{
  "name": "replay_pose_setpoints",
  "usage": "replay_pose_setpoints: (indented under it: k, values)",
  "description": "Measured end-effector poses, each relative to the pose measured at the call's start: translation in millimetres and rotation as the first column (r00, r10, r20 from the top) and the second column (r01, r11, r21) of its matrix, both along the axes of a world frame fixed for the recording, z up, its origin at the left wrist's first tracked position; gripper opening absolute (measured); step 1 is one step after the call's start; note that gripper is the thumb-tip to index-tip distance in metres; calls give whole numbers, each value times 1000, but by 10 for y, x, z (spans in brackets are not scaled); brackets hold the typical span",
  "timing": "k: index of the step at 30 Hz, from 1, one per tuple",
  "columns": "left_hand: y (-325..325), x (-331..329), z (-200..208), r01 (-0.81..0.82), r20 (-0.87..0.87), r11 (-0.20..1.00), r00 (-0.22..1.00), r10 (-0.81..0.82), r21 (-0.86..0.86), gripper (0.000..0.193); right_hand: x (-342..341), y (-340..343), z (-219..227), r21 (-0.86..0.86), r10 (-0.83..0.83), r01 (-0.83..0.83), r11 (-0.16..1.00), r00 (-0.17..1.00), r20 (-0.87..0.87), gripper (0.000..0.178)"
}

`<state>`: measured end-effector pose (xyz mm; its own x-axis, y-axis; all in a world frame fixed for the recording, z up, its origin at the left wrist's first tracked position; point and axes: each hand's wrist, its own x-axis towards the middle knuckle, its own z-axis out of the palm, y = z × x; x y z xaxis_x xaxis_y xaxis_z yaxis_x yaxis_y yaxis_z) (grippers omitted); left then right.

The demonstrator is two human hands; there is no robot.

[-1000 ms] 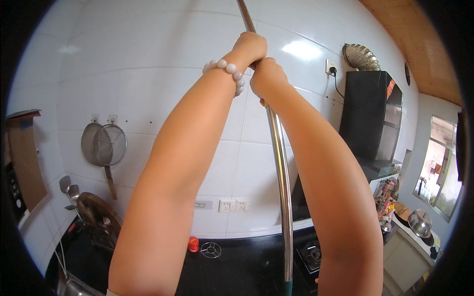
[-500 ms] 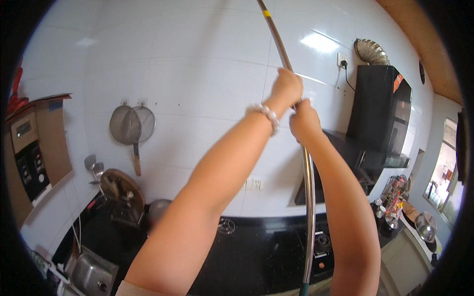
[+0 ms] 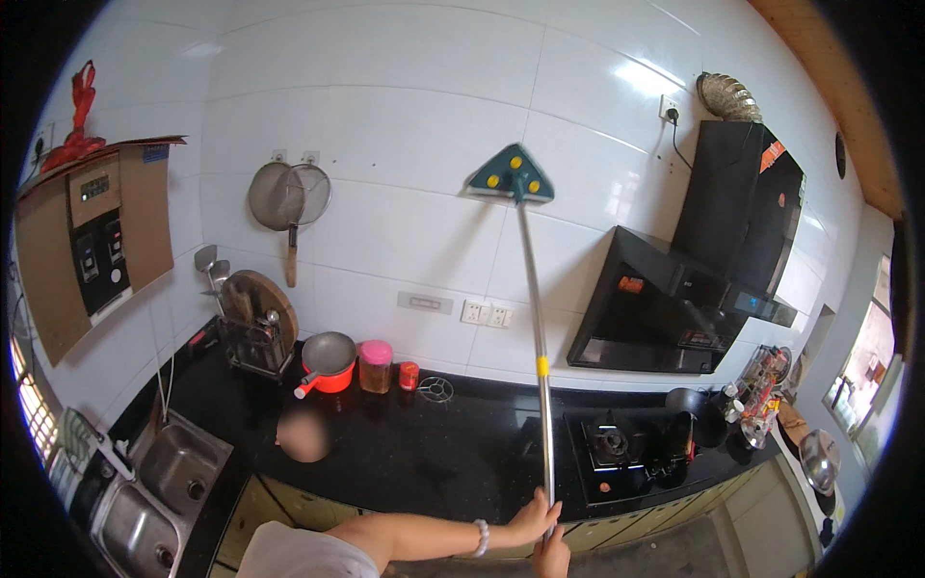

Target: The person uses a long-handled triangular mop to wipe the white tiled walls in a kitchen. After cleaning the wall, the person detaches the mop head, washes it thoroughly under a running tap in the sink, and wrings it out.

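Observation:
Both hands grip the metal pole (image 3: pixel 536 299) of a long-handled mop. Its triangular dark green head (image 3: pixel 514 175), dotted with yellow discs, is up against the white tiled wall, left of the range hood. My left hand (image 3: pixel 533 518), with a pearl bracelet on its wrist, is wrapped round the lower pole. Just beneath it, my right hand (image 3: pixel 552 556) is closed round the pole as well, partly cut off by the lower edge. A yellow band marks the pole about halfway up. The pole's lower end is out of view.
A black range hood (image 3: pixel 665 308) hangs above a gas stove (image 3: pixel 617 443). On the black counter (image 3: pixel 462 482) stand a red pan (image 3: pixel 329 361), a pink-lidded jar (image 3: pixel 376 366) and a rack with boards (image 3: pixel 260 318). Strainers (image 3: pixel 289 197) hang at left, above a double sink (image 3: pixel 145 520).
My hands have come down from high in front of the wall to the lower edge. The mop head has come into view on the wall, and the view takes in more counter.

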<state>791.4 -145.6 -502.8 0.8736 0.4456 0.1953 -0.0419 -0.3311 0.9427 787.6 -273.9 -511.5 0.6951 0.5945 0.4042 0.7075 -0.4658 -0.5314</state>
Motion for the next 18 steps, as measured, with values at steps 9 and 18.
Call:
replay_pose_setpoints:
  k: [9, 18]
  values:
    - [361, -343, 361, 76, 102, 992, 993, -65, -101, 32, -368, 371, 514, -49, -36, 30, 998, 992, -122, 24]
    - [2039, -445, 2269, -81, 481, 997, 874, 66, 11, 31, -398, 2144, 2220, 18, -45, 42, 999, 971, 234, 38]
